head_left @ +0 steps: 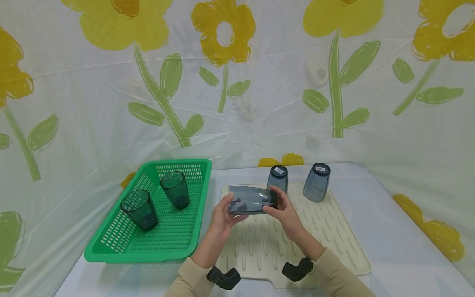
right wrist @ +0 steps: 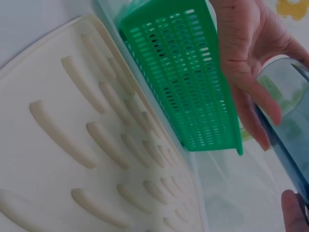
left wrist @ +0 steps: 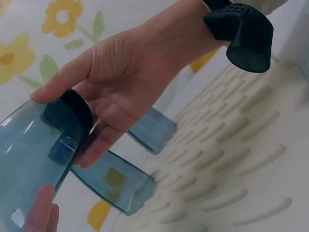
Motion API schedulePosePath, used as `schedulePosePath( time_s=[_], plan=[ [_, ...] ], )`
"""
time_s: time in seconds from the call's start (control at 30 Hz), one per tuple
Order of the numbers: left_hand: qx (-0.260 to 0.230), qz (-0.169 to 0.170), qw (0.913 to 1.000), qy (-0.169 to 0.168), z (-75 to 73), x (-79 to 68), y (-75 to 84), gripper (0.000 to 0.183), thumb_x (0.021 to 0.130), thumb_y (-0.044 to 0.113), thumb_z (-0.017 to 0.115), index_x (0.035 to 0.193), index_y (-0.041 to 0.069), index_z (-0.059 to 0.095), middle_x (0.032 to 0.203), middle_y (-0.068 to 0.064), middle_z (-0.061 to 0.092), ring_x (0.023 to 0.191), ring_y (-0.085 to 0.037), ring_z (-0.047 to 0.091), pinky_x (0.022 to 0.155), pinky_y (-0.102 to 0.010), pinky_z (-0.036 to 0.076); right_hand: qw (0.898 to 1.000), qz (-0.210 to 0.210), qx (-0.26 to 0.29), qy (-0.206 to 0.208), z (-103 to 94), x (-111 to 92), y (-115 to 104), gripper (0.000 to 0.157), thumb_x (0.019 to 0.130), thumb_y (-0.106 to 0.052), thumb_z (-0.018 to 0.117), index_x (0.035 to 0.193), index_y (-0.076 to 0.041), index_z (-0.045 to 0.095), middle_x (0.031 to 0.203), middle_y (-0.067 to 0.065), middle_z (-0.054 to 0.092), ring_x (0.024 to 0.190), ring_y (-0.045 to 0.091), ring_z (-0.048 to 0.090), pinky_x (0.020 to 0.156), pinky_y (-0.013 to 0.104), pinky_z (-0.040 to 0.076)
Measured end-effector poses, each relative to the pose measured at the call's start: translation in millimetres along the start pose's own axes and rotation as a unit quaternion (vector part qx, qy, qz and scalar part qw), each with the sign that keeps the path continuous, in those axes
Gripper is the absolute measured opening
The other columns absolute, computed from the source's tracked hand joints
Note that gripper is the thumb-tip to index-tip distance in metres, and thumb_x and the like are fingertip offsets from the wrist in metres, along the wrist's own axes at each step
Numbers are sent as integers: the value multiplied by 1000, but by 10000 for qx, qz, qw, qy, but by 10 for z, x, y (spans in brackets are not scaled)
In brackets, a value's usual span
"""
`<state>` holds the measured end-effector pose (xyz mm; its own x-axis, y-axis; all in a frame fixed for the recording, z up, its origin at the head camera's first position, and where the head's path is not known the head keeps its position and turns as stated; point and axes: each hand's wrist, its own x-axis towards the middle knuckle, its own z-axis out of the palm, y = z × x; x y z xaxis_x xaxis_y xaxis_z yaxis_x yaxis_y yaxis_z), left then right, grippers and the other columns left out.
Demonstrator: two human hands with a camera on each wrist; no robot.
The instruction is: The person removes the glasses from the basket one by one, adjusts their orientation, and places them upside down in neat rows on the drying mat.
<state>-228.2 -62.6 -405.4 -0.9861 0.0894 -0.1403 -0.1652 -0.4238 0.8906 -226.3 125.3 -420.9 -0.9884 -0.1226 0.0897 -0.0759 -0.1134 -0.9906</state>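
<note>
One cup in hand: a smoky grey cup (head_left: 251, 200) is held on its side between both hands, above the near left part of the cream ridged mat (head_left: 334, 239).
Left hand (head_left: 222, 214): curled round the cup's wide rim end, thumb on top.
Right hand (head_left: 283, 208): fingers wrapped round the cup's base end.
Two cups on mat: two more grey cups (head_left: 278, 178) (head_left: 317, 181) are stood upside down at the mat's far edge, apart from each other.
Basket: a green slotted basket (head_left: 111, 243) is set just left of the mat.
Basket contents: two dark cups (head_left: 140, 209) (head_left: 175, 189) are seen upright inside.
Table: a pale table (head_left: 408, 255) is backed by a flowered sheet (head_left: 111, 82).
</note>
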Motion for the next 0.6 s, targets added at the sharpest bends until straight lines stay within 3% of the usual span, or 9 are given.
schedulePosePath(
  time_s=[0.2,0.37,0.6],
  plan=[
    [-36,-111,9999,-61,1,-5,1,50,92,35,46,134,7,41,90,4,68,77,-10,67,72,-32,55,9998,14,198,-56,1,10,22,72,81,-2,63,142,-10,25,135,17,34,108,16,44,82,18,46],
    [-93,-114,9998,-94,11,14,-22,51,92,36,47,133,7,41,90,3,68,77,-11,67,73,-33,55,9969,72,772,-140,16,20,56,74,82,-1,61,143,-9,21,141,14,27,111,14,42,86,16,44],
    [-233,-160,9995,-110,30,10,-45,51,91,37,47,134,9,39,94,3,67,81,-12,66,75,-34,55,9867,-69,1621,-118,47,18,82,55,81,4,57,129,-8,31,116,4,43,97,8,49,86,18,44]
  ],
)
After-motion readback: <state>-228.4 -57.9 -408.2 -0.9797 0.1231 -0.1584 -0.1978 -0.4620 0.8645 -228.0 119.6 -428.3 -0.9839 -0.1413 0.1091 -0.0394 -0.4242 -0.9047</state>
